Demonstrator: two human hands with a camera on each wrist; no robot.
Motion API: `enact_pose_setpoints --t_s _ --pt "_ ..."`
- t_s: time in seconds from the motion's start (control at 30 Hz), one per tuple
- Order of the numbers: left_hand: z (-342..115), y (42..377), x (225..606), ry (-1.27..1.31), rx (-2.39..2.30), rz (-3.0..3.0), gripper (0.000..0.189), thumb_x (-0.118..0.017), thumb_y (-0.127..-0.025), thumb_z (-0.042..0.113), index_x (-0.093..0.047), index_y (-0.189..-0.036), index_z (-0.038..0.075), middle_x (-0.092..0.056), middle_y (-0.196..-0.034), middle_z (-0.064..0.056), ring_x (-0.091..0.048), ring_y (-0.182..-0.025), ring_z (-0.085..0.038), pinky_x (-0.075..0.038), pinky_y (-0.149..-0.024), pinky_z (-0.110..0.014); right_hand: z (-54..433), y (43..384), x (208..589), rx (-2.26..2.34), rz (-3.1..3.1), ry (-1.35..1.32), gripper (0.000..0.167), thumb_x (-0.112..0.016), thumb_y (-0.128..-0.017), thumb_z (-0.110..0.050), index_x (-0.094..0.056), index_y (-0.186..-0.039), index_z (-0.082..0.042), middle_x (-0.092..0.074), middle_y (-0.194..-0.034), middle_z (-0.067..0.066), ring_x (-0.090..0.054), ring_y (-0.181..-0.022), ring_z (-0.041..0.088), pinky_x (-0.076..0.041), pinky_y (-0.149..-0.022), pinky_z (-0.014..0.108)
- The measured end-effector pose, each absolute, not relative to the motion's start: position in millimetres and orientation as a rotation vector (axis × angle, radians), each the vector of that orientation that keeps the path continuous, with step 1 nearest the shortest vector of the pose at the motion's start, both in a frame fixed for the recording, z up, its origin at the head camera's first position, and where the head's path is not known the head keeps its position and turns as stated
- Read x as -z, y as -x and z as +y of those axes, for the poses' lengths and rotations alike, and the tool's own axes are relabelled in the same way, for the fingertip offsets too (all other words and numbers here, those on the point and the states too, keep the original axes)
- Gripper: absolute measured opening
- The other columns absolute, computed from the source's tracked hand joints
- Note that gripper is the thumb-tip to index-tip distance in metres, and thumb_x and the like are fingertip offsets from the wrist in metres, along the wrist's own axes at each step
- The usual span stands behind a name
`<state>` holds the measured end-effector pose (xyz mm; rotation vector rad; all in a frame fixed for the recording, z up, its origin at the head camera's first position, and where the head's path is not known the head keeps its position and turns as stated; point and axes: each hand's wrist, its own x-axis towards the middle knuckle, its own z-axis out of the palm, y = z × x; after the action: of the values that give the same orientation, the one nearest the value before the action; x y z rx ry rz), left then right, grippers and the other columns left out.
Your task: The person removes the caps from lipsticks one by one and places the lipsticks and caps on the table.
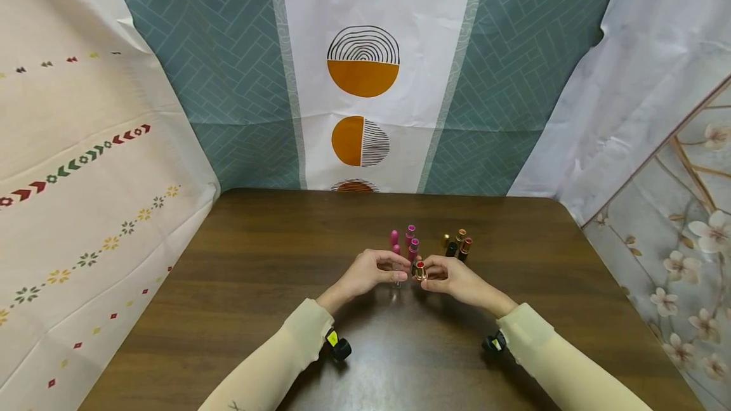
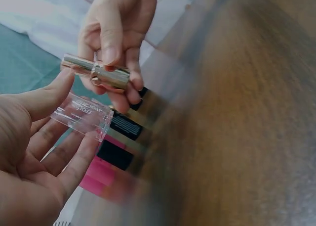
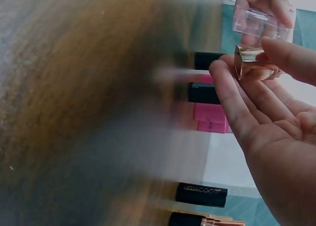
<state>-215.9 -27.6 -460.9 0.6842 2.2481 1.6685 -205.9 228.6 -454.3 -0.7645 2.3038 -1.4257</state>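
In the left hand (image 1: 372, 271) a clear lipstick cap (image 2: 81, 116) with printed lettering is held between thumb and fingers. The right hand (image 1: 459, 281) grips a shiny gold lipstick tube (image 2: 111, 78), with its red tip showing upward in the head view. Both hands are close together above the table, and the cap and lipstick are near each other but apart. Just beyond the hands stand several pink lipstick pieces (image 1: 414, 247), partly hidden by the fingers. Black bases (image 3: 203, 92) show beside the pink ones in the right wrist view.
Right of the pink group, black and gold lipsticks (image 1: 465, 246) stand beside a black cap (image 1: 451, 250) and other gold-topped pieces. All rest on a dark wooden table (image 1: 285, 233). A patterned cloth (image 1: 365, 138) hangs behind its far edge.
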Motion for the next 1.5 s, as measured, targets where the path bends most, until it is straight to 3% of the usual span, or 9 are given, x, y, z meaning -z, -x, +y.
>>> enact_pose_setpoints --t_s 0.27,0.47,0.83,1.17,1.5 --pt "-23 215 471 -0.688 -1.571 2.367 0.023 -0.081 -0.092 0.013 -0.079 -0.114 0.007 -0.079 -0.101 -0.004 -0.074 -0.094 -0.013 -0.057 -0.083 -0.027 228 205 459 1.397 2.417 0.754 0.02 -0.075 -0.096 -0.009 -0.071 -0.113 0.0 -0.076 -0.107 0.014 -0.071 -0.099 0.024 -0.054 -0.084 0.025" --pt "-21 214 475 -0.71 -1.535 2.397 0.022 -0.083 -0.091 0.014 -0.08 -0.111 0.009 -0.079 -0.101 -0.002 -0.075 -0.099 -0.017 -0.058 -0.086 -0.031 229 206 465 1.339 2.482 0.793 0.017 -0.079 -0.092 -0.01 -0.074 -0.106 -0.002 -0.07 -0.092 0.003 -0.064 -0.082 0.014 -0.053 -0.071 0.025" --pt "-15 213 477 -0.725 -1.488 2.412 0.023 -0.083 -0.09 0.013 -0.079 -0.111 0.005 -0.079 -0.099 -0.004 -0.076 -0.099 -0.018 -0.058 -0.084 -0.029 228 208 475 1.27 2.562 0.773 0.016 -0.081 -0.087 -0.003 -0.074 -0.101 -0.002 -0.07 -0.082 0.001 -0.061 -0.072 0.01 -0.049 -0.06 0.024" --pt "-12 211 477 -0.693 -1.49 2.41 0.022 -0.084 -0.089 0.013 -0.079 -0.11 0.007 -0.077 -0.098 -0.001 -0.074 -0.094 -0.013 -0.055 -0.075 -0.022 222 207 480 1.27 2.587 0.759 0.021 -0.081 -0.084 0.002 -0.073 -0.103 0.0 -0.069 -0.081 0.0 -0.061 -0.072 0.008 -0.05 -0.06 0.023" --pt "-12 211 480 -0.695 -1.47 2.438 0.022 -0.084 -0.088 0.013 -0.08 -0.11 0.009 -0.078 -0.103 -0.001 -0.073 -0.095 -0.012 -0.056 -0.078 -0.024 217 206 480 1.23 2.636 0.774 0.019 -0.08 -0.083 0.005 -0.072 -0.1 0.0 -0.067 -0.082 -0.001 -0.06 -0.073 0.007 -0.051 -0.062 0.024"
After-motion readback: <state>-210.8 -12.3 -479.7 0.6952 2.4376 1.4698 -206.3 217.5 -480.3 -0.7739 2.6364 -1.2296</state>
